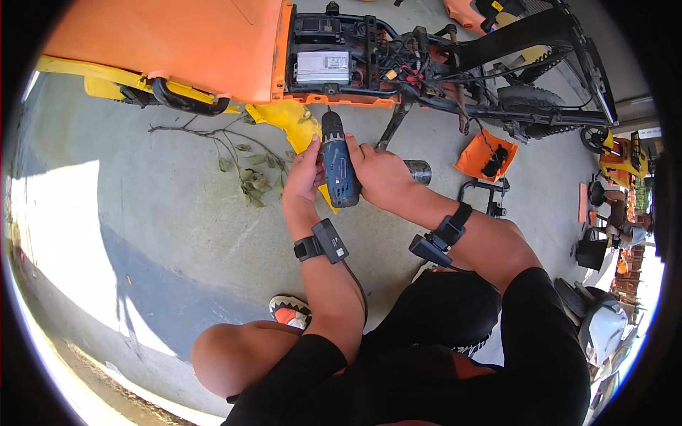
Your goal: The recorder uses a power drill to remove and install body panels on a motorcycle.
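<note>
Right grip point(383, 174) is closed on a dark blue cordless drill point(341, 177) from its right side, index finger along the body; handle hidden underneath. Left grip point(304, 174) is up against the drill's left side, fingers partly curled, thumb by the black chuck point(332, 126); can't tell if it's clamped on or just steadying. So drill sits between the grips, chuck pointing away from the wearer.

Ahead of the grips: black vehicle frame point(522, 44), opened up, with a silver box point(322, 67) and exposed wiring point(408, 67). Ahead-left: big orange panel point(177, 42). Just past left grip: yellow panel point(280, 117), running partly behind that grip. Left of left grip: leafy branch point(256, 177) on the floor point(192, 234).

Right of right grip: dark cylinder point(420, 171) just beside the wrist; farther right, orange shell point(474, 150) with a black part point(495, 162) in it. Strapped black unit point(330, 241) behind left grip.
</note>
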The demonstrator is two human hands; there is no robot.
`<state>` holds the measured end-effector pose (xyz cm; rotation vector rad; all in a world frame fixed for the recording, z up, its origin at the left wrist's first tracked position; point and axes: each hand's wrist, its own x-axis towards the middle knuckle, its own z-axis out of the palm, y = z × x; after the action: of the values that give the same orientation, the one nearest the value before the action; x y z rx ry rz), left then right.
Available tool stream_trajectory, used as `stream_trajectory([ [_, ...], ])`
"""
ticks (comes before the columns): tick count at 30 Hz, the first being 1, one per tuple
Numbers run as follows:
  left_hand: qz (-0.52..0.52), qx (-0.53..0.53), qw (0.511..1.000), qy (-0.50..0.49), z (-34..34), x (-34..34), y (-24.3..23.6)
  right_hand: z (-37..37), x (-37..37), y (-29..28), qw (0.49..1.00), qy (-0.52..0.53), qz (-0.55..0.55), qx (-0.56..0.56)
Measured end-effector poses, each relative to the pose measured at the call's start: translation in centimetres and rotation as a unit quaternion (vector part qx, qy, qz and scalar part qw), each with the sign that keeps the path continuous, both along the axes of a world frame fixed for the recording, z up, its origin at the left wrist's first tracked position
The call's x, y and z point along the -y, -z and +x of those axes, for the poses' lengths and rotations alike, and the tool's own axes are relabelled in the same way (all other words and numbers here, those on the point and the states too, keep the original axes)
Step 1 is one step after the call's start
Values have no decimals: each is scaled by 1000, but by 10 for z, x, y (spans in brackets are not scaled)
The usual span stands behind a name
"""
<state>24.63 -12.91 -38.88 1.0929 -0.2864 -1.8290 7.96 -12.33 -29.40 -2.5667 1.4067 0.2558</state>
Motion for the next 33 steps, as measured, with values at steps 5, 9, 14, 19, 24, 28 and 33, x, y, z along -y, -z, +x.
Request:
stream_trajectory([
  [5,1,126,992,2,8,6,-3,21,1,18,1000,-10,-13,5],
  [9,-28,145,988,-46,8,8,4,26,2,27,999,-1,-42,12],
  [14,-45,122,990,-63,10,15,8,30,4,32,998,12,-49,26],
  [19,-58,141,987,-45,13,18,6,28,5,43,994,1,-99,46],
  [24,-82,192,978,-3,22,22,4,36,4,54,996,25,-81,19],
  [28,-93,202,974,29,26,28,11,41,-2,69,994,50,-97,32],
  [33,-131,255,958,-10,33,50,18,42,-5,73,991,39,-127,25],
])
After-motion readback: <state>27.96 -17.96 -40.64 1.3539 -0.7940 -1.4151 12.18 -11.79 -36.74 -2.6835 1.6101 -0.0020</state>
